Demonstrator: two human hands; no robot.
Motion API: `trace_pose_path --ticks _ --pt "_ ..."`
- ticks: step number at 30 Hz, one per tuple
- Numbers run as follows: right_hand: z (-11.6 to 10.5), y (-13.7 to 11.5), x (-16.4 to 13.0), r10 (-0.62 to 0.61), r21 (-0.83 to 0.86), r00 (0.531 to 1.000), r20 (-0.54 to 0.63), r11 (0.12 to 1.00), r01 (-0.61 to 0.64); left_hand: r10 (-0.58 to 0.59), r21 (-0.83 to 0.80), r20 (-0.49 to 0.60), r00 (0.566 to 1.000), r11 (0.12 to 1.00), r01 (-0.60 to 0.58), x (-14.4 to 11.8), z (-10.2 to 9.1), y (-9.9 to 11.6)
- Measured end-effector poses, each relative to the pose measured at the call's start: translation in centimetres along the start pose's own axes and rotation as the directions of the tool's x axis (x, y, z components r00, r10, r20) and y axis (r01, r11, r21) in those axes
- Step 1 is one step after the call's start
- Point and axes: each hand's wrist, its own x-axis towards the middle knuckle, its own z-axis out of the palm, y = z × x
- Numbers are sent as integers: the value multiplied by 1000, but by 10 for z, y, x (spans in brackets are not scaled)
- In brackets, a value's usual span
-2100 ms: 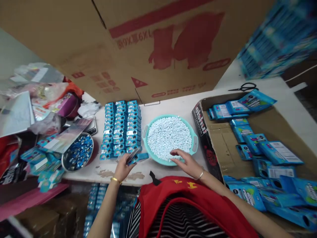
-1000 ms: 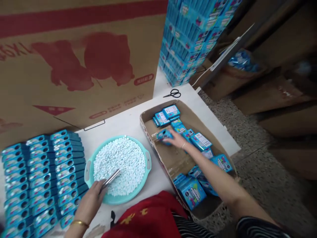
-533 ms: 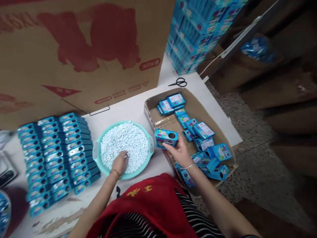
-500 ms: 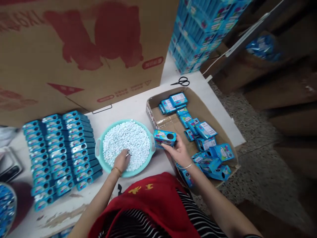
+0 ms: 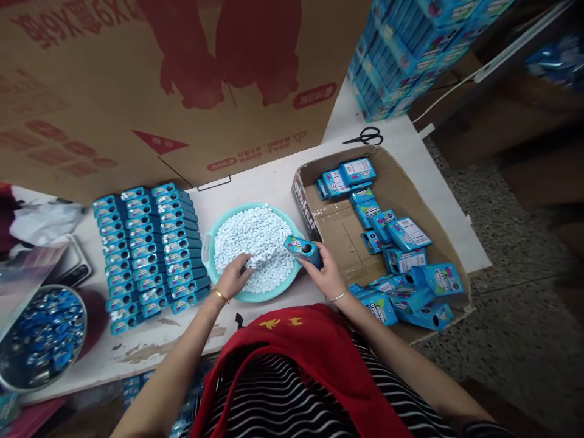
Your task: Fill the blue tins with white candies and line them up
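A turquoise basin (image 5: 210,267) full of small white candies (image 5: 246,228) stands before me. My left hand (image 5: 233,278) is over its near left side, fingers closed together. A small heap of candies rises at the fingertips; whatever the fingers grip beneath it is hidden. My right hand (image 5: 326,274) grips a small blue candy box (image 5: 303,248) at the basin's right rim. The box's narrow face, with a round dark hole, points up. Similar blue boxes (image 5: 410,234) lie loose in a cardboard tray (image 5: 337,243) to the right.
Rows of blue boxes (image 5: 150,255) stand left of the basin, some with white candies in their holes. A pot of blue wrapped pieces (image 5: 50,334) is at far left. Black scissors (image 5: 365,136), stacked packs (image 5: 387,67) and a large carton (image 5: 255,128) are behind.
My left hand has lifted out of the candies, and a small heap now shows at its fingertips. My right hand still holds the blue box, now more tilted. The view has shifted left.
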Motion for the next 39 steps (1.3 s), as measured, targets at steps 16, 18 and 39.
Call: trace_pose_path --ticks 16,18,39 --pt "36 -6 15 -318 -148 915 248 921 360 -37 526 275 961 842 -118 2 -91 117" --pt "37 -5 14 -326 -137 913 244 921 366 -70 618 272 960 777 -119 3 -89 133" --pt "19 7 17 -244 -39 967 71 968 247 -236 368 158 959 915 164 35 32 -11"
